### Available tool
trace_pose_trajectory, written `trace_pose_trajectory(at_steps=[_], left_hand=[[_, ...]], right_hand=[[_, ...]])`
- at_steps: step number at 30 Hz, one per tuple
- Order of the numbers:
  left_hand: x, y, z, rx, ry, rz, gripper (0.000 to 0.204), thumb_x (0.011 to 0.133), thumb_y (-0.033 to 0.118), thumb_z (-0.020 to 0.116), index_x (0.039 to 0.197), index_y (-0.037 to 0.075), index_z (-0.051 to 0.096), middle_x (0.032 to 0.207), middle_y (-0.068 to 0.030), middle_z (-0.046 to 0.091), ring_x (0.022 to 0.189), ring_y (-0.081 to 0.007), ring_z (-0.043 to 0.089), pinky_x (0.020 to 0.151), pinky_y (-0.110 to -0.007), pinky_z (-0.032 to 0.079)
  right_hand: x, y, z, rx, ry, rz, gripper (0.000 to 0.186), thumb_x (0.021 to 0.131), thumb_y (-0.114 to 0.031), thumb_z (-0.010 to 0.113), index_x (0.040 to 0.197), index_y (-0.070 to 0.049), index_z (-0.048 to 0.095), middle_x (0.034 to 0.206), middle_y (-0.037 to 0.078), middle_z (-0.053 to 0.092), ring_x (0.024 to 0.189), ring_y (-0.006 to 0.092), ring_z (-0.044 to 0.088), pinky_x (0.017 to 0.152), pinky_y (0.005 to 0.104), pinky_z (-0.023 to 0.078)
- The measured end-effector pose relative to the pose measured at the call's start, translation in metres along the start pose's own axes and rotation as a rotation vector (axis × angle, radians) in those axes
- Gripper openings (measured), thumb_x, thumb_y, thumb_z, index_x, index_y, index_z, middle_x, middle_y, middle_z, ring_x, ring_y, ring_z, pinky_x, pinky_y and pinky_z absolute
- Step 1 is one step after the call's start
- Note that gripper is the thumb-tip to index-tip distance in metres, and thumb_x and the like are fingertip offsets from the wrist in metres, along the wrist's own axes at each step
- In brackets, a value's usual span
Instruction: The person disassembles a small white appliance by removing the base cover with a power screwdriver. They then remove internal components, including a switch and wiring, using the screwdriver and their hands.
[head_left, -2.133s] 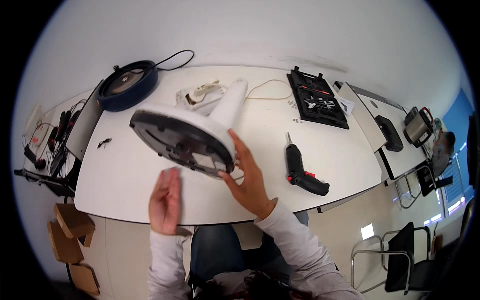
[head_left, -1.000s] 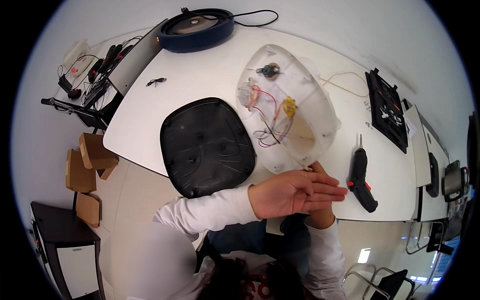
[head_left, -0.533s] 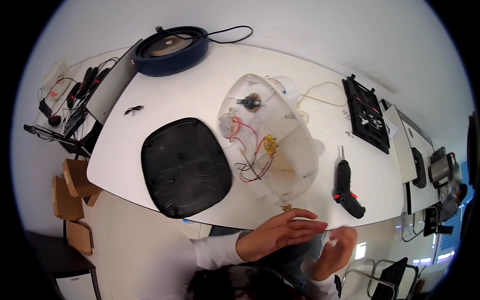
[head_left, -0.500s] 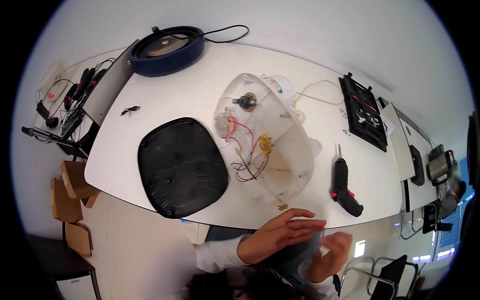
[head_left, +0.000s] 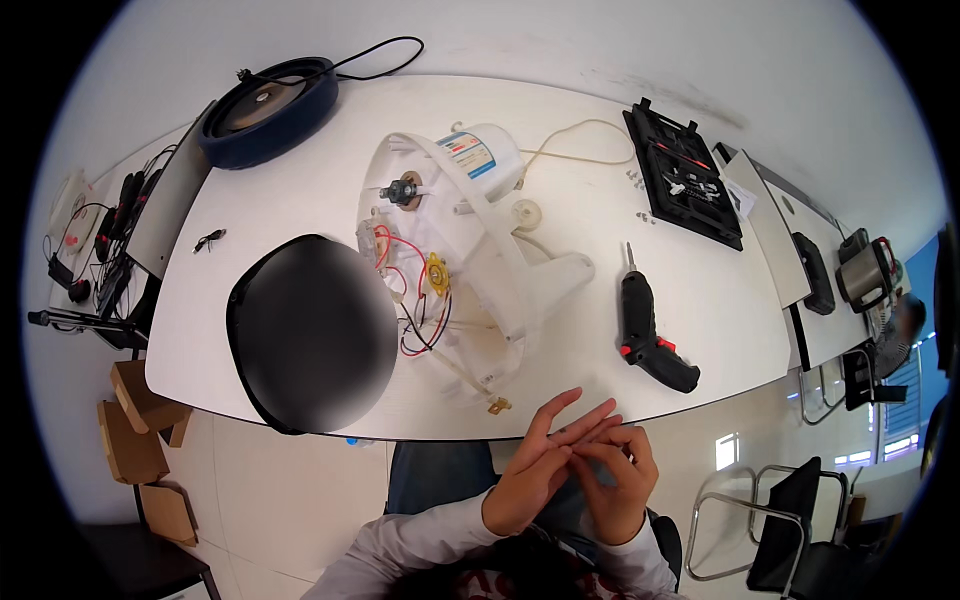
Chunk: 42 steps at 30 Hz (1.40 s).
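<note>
My left hand [head_left: 538, 468] is just off the near table edge, its fingers stretched out and its thumb bent inward. Beside it and touching it, my right hand [head_left: 618, 482] is closed in a pinch against the left fingers. Anything between those fingertips is too small to make out. In front of both hands stands a white plastic appliance housing [head_left: 555, 275], its inner side showing red and dark wires, a yellow round part [head_left: 437, 274] and a dark spindle [head_left: 402, 190]. A small brass-coloured piece [head_left: 499, 405] sits at its near end.
Left of the housing lies a black rounded cover [head_left: 315, 340], its face blurred. A black-and-red power screwdriver [head_left: 645, 320] lies to the right, with an open black toolbox [head_left: 690, 180] and small loose parts [head_left: 645, 217] beyond. A blue round appliance [head_left: 270, 120] stands far left.
My hands have come together; my right fingers now pinch against my left hand. The view has shifted, so the table things appear further left, and the housing looks turned or tilted.
</note>
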<state>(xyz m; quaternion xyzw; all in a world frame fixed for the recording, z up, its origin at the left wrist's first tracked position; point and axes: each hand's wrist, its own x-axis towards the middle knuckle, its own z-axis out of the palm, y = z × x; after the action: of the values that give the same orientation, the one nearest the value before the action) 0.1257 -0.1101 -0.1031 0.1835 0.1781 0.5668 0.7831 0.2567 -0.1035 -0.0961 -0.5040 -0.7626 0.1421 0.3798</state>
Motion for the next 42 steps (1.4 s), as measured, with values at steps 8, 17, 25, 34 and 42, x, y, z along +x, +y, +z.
trace_pose_trajectory(at_steps=[8, 17, 25, 34, 42], left_hand=[[0.001, 0.029, -0.047, 0.331, -0.220, 0.026, 0.055, 0.092, 0.019, 0.050, 0.140, 0.001, 0.029, 0.143, -0.0217, 0.039, 0.132, -0.0356, 0.040, 0.112, -0.044, 0.026], [-0.001, 0.033, -0.063, -0.299, -0.080, -0.132, 0.091, 0.079, 0.042, 0.065, 0.149, 0.013, 0.015, 0.151, -0.0181, 0.024, 0.137, -0.0392, 0.027, 0.111, -0.056, 0.021], [-0.009, 0.026, -0.075, -0.545, -0.101, 0.007, 0.082, 0.078, 0.046, 0.063, 0.147, 0.020, 0.025, 0.153, -0.0048, 0.023, 0.140, -0.0308, 0.022, 0.111, -0.056, 0.020], [-0.003, 0.036, -0.047, -0.411, 0.319, 0.013, 0.044, 0.090, 0.032, 0.050, 0.129, 0.013, 0.050, 0.125, -0.0058, 0.056, 0.118, -0.0240, 0.048, 0.095, -0.046, 0.038], [-0.015, 0.030, -0.063, -0.490, 0.271, 0.142, 0.023, 0.093, 0.020, 0.050, 0.108, 0.007, 0.061, 0.109, -0.0062, 0.064, 0.106, -0.0230, 0.053, 0.088, -0.037, 0.042]], right_hand=[[0.136, 0.024, -0.064, -0.138, 0.219, -0.212, 0.013, 0.071, -0.002, 0.071, 0.083, -0.002, 0.065, 0.079, 0.009, 0.055, 0.074, 0.0223, 0.053, 0.066, 0.0316, 0.044], [0.319, 0.208, 0.008, -0.685, 0.054, -0.074, 0.010, 0.070, -0.022, 0.078, 0.078, -0.020, 0.072, 0.111, 0.001, 0.054, 0.112, 0.0249, 0.046, 0.093, 0.0421, 0.040], [0.335, 0.238, 0.050, -0.733, 0.105, 0.013, 0.009, 0.071, -0.028, 0.077, 0.077, -0.025, 0.072, 0.118, -0.001, 0.051, 0.120, 0.0263, 0.040, 0.102, 0.0486, 0.030], [0.324, 0.230, 0.030, -0.549, 0.169, -0.160, 0.018, 0.077, -0.028, 0.073, 0.092, -0.019, 0.068, 0.121, 0.002, 0.053, 0.118, 0.0283, 0.044, 0.097, 0.0424, 0.038], [0.244, 0.059, 0.026, -0.190, -0.364, -0.461, 0.042, 0.087, -0.019, 0.063, 0.123, -0.003, 0.047, 0.119, 0.017, 0.053, 0.110, 0.0360, 0.053, 0.091, 0.0371, 0.044]])
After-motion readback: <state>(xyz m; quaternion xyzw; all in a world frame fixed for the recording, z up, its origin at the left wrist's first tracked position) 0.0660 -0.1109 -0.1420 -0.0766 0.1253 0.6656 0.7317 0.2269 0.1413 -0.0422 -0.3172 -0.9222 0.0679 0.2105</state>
